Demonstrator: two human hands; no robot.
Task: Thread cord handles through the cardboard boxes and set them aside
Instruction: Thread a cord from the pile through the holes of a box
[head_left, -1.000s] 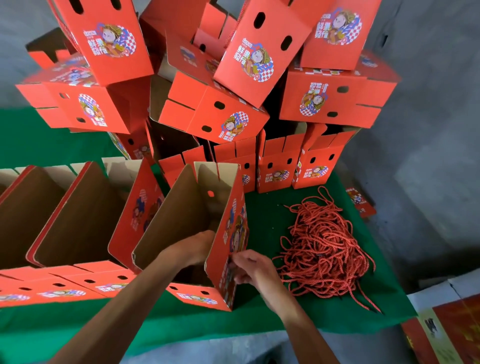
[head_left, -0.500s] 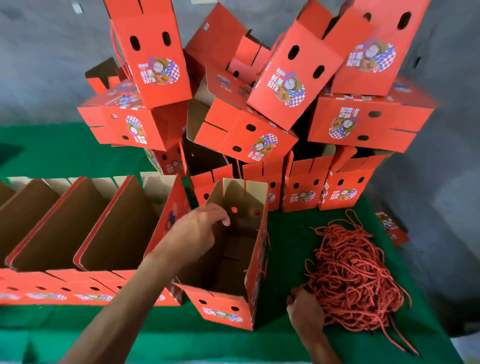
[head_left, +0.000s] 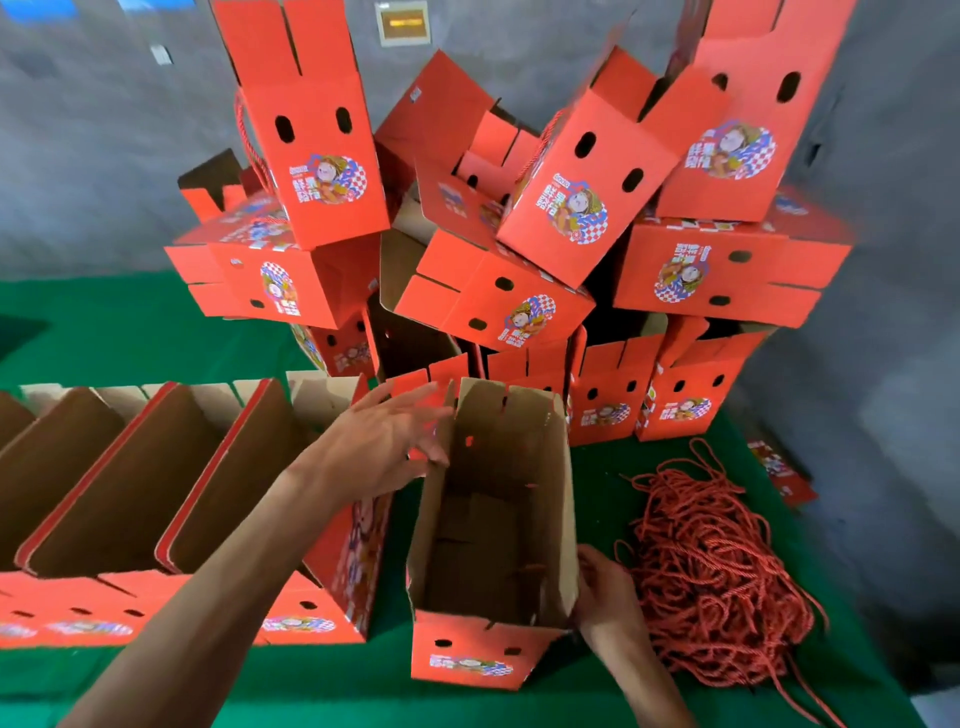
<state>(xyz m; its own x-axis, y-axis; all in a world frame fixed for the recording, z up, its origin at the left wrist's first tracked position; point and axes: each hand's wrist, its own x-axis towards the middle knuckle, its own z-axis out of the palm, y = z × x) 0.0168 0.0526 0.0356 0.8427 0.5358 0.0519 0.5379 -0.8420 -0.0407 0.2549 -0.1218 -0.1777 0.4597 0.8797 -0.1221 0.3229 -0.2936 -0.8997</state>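
My left grip (head_left: 384, 441), fingers spread, touches the open red cardboard box (head_left: 493, 525) at six o'clock on the green desk (head_left: 104, 332). My right grip (head_left: 602, 592) presses its right wall, fingers partly hidden so I cannot tell its hold; the red cord pile (head_left: 717, 571) lies at four o'clock.

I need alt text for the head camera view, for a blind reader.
Two hands, left hand open and right hand gripping, steady an open red box on a green table, beside a cord pile and stacked boxes.
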